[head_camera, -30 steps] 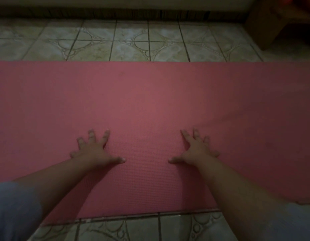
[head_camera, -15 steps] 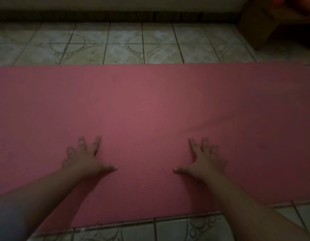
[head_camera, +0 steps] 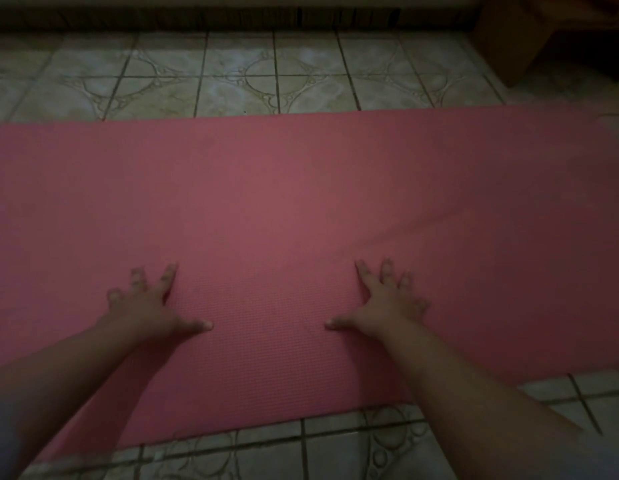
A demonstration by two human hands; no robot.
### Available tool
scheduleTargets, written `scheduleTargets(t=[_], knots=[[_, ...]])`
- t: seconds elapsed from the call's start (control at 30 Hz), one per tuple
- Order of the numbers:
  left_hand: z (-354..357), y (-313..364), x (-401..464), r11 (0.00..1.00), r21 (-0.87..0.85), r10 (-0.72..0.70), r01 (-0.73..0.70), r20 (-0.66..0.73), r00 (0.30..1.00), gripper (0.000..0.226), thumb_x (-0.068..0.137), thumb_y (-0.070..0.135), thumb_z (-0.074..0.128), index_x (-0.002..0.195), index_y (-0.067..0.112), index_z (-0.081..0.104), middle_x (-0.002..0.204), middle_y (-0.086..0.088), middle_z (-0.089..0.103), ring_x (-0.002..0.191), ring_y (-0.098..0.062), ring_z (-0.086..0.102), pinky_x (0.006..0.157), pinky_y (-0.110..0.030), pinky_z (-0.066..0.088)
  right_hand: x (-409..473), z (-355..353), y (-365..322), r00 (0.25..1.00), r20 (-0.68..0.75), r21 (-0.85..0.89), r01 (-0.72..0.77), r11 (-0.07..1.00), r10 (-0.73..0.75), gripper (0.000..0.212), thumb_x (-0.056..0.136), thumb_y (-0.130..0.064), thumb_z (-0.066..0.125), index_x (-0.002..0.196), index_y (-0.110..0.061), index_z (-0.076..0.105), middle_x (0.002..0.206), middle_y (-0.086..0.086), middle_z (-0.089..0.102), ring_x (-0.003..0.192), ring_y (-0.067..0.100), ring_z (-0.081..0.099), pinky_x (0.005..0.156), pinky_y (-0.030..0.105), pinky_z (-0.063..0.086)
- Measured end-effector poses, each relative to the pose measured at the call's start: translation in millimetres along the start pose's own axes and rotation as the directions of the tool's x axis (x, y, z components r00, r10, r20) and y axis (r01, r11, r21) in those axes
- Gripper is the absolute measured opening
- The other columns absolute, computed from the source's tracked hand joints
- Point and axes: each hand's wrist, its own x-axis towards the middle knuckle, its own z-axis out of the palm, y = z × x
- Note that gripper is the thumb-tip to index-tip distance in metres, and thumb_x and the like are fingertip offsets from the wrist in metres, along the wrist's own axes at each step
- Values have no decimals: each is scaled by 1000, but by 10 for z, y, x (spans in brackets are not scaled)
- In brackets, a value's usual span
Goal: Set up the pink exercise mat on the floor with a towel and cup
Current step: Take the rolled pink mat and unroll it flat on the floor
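1. Both hands were flat on the pink mat point(head_camera: 284, 188), palms down, fingers straight and spread, nothing held in either.
2. Left hand point(head_camera: 147, 308) pressed the mat left of centre, thumb stuck out to the right toward the other hand, fingers pointing away from the person.
3. Right hand point(head_camera: 384, 306) pressed the mat right of centre, thumb stuck out to the left, fingers fanned away from the person.
4. Hands were apart, with a bare strip of mat between the two thumbs.
5. Both forearms were bare and reached in from the lower corners; a bit of grey sleeve point(head_camera: 3, 427) showed at the lower left edge, blurred.
6. Mat lay unrolled on the tiled floor point(head_camera: 232, 81), running left to right across the view, its left end out of frame.
7. Mat's far long edge ran along a row of patterned tiles; near long edge sat just ahead of the person with tiles showing below it.
8. A shallow ridge or crease ran through the mat from near the right hand up toward the right.
9. Mat's right end looked visible near the right edge of the view, dim and hard to read.
10. A brown wooden piece of furniture point(head_camera: 509, 39) stood on the floor at the upper right, beyond the mat, mostly in shadow.
11. A dark baseboard strip point(head_camera: 197, 19) ran along the top, behind the tiles.
12. Lighting was low.
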Motion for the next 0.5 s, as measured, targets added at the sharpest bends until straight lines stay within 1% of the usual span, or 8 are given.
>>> scheduleTargets(t=[0.1,0.13,0.17,0.23,0.33,0.4,0.5], knots=[[-6,36,14,999,37,-11,11,3,1000,140,32,92,56,144,44,-14,156,-18,-15,141,-50,-1,116,-53,8,12,-9,46,1000,7,8,28,1000,-28,133,35,-85,67,142,-56,-7,158,-9,-22,145,30,-18,108,70,6],[-7,51,20,999,39,-15,15,1,1000,140,34,91,58,144,43,-14,156,-18,-16,141,-50,-1,116,-53,8,12,-13,70,999,7,-1,37,999,-37,132,36,-84,67,142,-56,-7,158,-9,-21,146,30,-17,108,70,7],[-7,67,24,999,35,-16,16,-1,1000,140,34,91,57,145,42,-13,156,-18,-16,141,-50,-2,116,-53,8,9,-20,90,999,2,-12,43,999,-43,132,36,-84,67,142,-56,-7,159,-9,-21,146,30,-16,107,69,7],[5,85,1,1000,5,-15,15,0,1000,144,27,94,49,145,40,-13,156,-17,-17,141,-50,-4,116,-55,7,-5,-35,118,999,-12,-24,41,999,-41,132,37,-86,65,143,-54,-7,159,-9,-20,146,29,-15,107,69,8],[62,53,-52,999,-46,-11,10,-11,1000,149,16,96,42,143,44,-16,157,-11,-21,141,-47,-8,114,-60,12,-26,-35,121,999,-24,-37,26,999,-27,132,36,-88,63,143,-54,-8,158,-9,-23,146,29,-17,106,71,7],[88,20,-42,999,-40,1,-2,-23,1000,148,19,96,46,143,44,-15,157,-11,-20,142,-46,-8,114,-60,14,-35,-44,111,1000,-20,-49,21,999,-22,132,37,-87,63,144,-53,-8,158,-8,-24,146,30,-17,106,71,7],[76,-31,1,1000,-6,-3,3,-39,999,140,33,92,57,144,43,-13,157,-14,-16,142,-48,-2,116,-56,10,-60,-64,74,1000,-2,-70,20,997,-20,134,38,-88,63,144,-51,-9,158,-7,-23,146,31,-15,108,69,11]])
